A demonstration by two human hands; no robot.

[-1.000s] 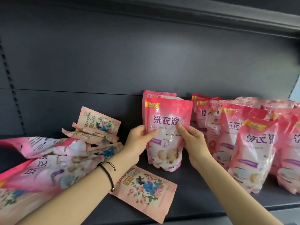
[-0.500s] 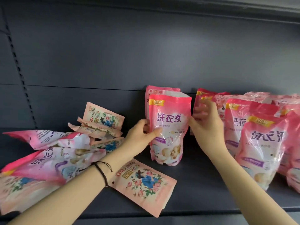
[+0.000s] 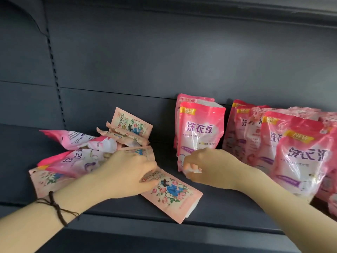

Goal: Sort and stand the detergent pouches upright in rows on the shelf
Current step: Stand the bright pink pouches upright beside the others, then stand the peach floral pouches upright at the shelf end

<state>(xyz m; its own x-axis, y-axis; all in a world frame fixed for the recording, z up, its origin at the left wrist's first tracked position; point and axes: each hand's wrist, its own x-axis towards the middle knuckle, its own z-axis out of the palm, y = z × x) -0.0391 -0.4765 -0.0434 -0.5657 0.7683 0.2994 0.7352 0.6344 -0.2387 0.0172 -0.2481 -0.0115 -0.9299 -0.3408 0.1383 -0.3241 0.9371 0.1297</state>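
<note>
About half done, I judge: along the right end of the dark grey metal shelf (image 3: 224,214), bright pink glossy plastic detergent pouches (image 3: 300,161) stand upright in rows, some leaning forward. Near the middle, a standing pink pouch with purple lettering (image 3: 200,132) has a second close behind it by the back panel. The right hand (image 3: 209,167) has its fingers curled together, pinching that front pouch's lower left corner. Still to sort are the loose heap of fallen pouches (image 3: 78,156) toward the left end, pink ones mixed with smaller floral ones, and a flat pale pink floral pouch (image 3: 173,196) whose lower corner reaches the front edge. The left hand (image 3: 125,172), a brown cord bracelet (image 3: 56,207) on its wrist, lies over the heap, fingers and thumb seemingly closed on that flat pouch's upper end. Bare shelf shows between the middle pair and the heap, probably room for another row; the front edge is where a pouch could slip off.
</note>
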